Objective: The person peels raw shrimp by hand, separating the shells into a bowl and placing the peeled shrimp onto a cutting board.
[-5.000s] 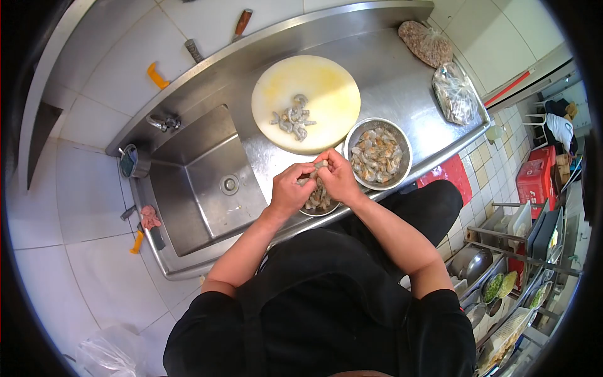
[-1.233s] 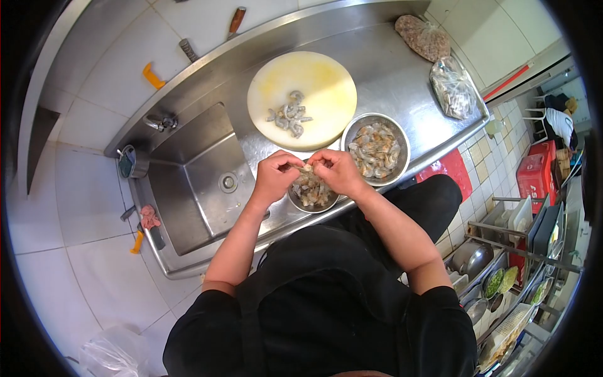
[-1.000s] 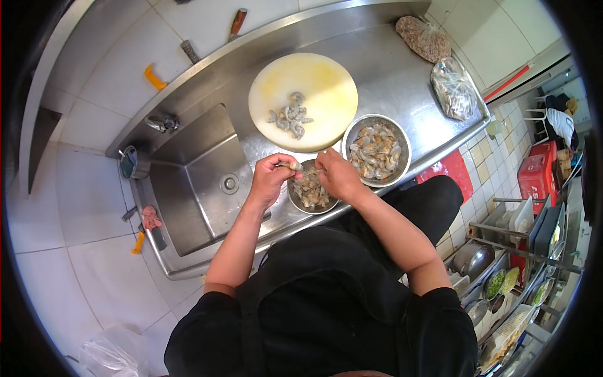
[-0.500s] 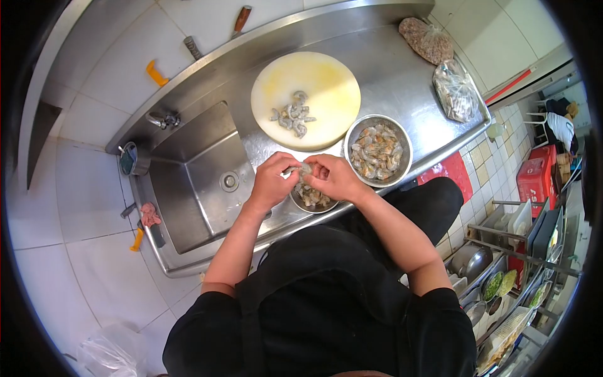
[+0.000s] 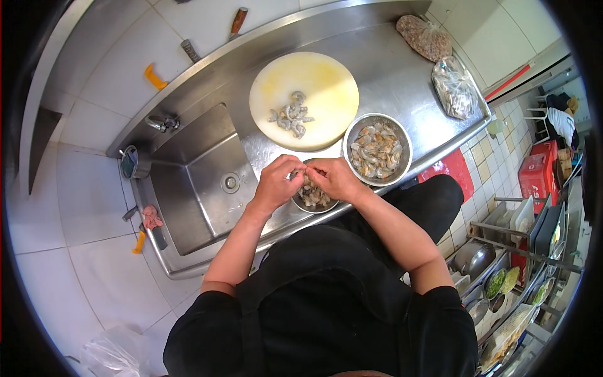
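Observation:
My left hand [image 5: 276,183] and my right hand [image 5: 338,180] meet over a small metal bowl [image 5: 321,210], fingertips pinched together. Between them is a shrimp [image 5: 293,174], mostly hidden by my fingers. Shrimp shells [image 5: 312,195] fill the bowl below. Just right of my right hand, a larger metal bowl [image 5: 409,162] holds many unpeeled shrimp [image 5: 375,149]. Beyond my hands, a pile of peeled grey shrimp [image 5: 292,115] lies on the round, pale yellow cutting board [image 5: 330,81].
A sink basin [image 5: 195,207] with a faucet [image 5: 163,123] is on the left. Two filled plastic bags [image 5: 453,88] lie at the counter's far right end. A wooden-handled tool [image 5: 238,22] rests behind the counter's back edge. Shelves with containers [image 5: 496,283] stand at right, near a red crate [image 5: 537,171].
My fingertips have drawn closer together, and the shrimp between them shows less than before. The bowls and the pile on the board stay as they were.

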